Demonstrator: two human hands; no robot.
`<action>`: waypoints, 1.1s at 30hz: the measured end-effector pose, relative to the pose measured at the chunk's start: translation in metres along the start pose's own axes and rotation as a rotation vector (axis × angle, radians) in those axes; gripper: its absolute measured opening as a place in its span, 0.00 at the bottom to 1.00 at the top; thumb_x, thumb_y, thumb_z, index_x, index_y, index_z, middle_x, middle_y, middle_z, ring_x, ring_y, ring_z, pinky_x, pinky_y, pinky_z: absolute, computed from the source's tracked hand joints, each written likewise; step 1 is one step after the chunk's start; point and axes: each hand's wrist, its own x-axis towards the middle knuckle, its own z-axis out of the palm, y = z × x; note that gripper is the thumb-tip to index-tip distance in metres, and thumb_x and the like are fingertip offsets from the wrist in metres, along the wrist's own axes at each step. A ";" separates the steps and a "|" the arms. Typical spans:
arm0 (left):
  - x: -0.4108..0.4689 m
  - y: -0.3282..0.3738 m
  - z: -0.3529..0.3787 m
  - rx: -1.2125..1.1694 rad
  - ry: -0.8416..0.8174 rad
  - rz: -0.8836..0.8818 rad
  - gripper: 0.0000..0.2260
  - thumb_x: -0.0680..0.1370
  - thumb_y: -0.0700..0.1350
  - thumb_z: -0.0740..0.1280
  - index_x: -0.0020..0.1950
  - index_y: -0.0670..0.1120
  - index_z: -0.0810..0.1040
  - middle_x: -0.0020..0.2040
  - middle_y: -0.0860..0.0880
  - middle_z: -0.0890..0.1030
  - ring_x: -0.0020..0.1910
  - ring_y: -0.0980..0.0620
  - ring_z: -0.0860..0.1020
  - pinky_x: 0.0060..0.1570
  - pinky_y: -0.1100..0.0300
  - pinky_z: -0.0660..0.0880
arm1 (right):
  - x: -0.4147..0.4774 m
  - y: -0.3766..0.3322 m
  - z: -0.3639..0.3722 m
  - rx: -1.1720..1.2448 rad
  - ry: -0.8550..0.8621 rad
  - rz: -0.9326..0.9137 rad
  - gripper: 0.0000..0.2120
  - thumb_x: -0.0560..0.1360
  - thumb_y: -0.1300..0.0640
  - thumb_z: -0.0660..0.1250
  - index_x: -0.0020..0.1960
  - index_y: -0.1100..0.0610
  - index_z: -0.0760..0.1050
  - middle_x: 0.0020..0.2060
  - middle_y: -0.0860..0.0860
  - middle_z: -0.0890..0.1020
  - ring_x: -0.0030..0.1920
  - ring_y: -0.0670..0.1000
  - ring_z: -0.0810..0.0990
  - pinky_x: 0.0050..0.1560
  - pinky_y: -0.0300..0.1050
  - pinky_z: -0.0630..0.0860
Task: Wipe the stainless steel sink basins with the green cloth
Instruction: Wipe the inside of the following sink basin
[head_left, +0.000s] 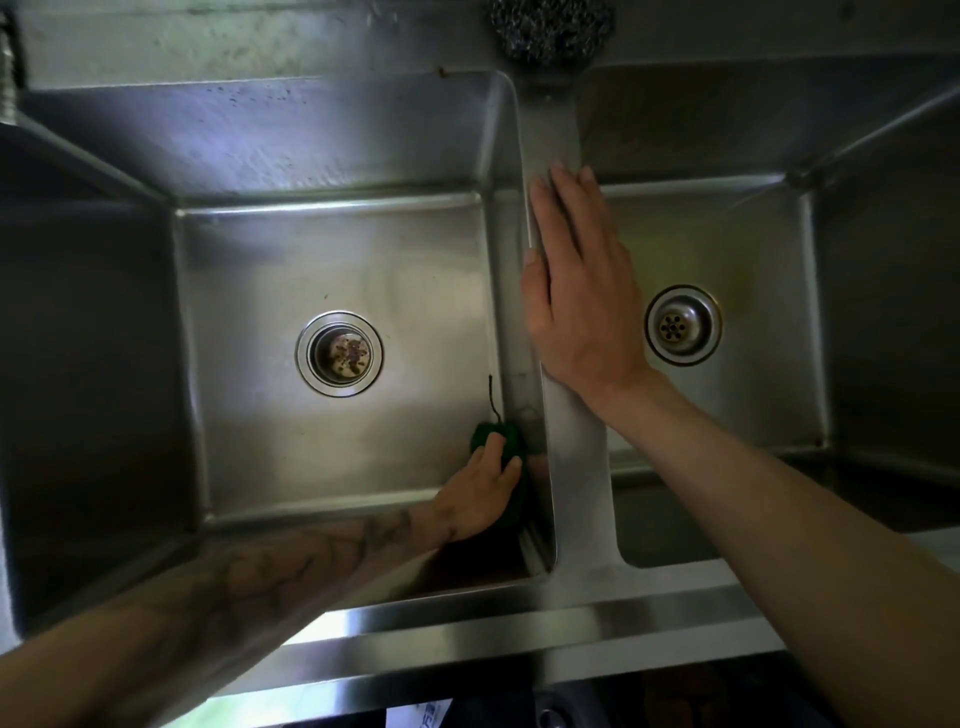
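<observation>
Double stainless steel sink seen from above: left basin (332, 270) and right basin (753, 249), split by a narrow steel divider ridge (550, 135). A dark grey steel-wool scouring pad (551, 28) sat on the back ledge at the top end of the divider. The left basin's round drain strainer (339, 354) held some debris; the right basin's round perforated drain strainer (682, 325) sat just beside the right hand. The right hand (582, 291) lay open and flat, palm down on the divider, fingers pointing toward the back ledge and spilling over the right basin's edge, holding nothing. The left hand (475, 493) was down in the left basin's near right corner, fingers curled over the dark green cloth (506, 439) and pressing it where floor met the right wall. The cloth was bunched, long axis running roughly front to back along that wall; a thin dark strand (491, 395) trailed from its far end toward the back. The tattooed left forearm (249, 577) crossed the basin's front rim and hid the near part of the floor.
</observation>
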 end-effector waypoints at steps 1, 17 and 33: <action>-0.006 0.005 0.000 -0.053 0.005 -0.003 0.09 0.89 0.48 0.55 0.63 0.44 0.66 0.62 0.41 0.76 0.57 0.44 0.76 0.64 0.49 0.74 | -0.001 0.001 0.000 0.002 0.002 -0.001 0.26 0.85 0.56 0.55 0.82 0.61 0.62 0.82 0.58 0.62 0.84 0.57 0.56 0.82 0.51 0.59; -0.113 0.106 0.007 -0.285 0.509 0.232 0.04 0.87 0.48 0.61 0.54 0.51 0.70 0.48 0.44 0.77 0.46 0.45 0.78 0.47 0.48 0.79 | -0.081 0.043 -0.063 -0.069 -0.315 0.055 0.27 0.85 0.46 0.48 0.84 0.48 0.57 0.83 0.52 0.60 0.83 0.56 0.57 0.80 0.61 0.61; -0.028 0.283 0.017 -0.320 0.804 0.294 0.09 0.88 0.51 0.60 0.55 0.47 0.71 0.49 0.43 0.79 0.48 0.43 0.80 0.47 0.47 0.81 | -0.050 0.170 -0.157 -0.075 -0.375 -0.011 0.27 0.85 0.43 0.50 0.83 0.46 0.59 0.82 0.51 0.62 0.82 0.54 0.60 0.79 0.59 0.62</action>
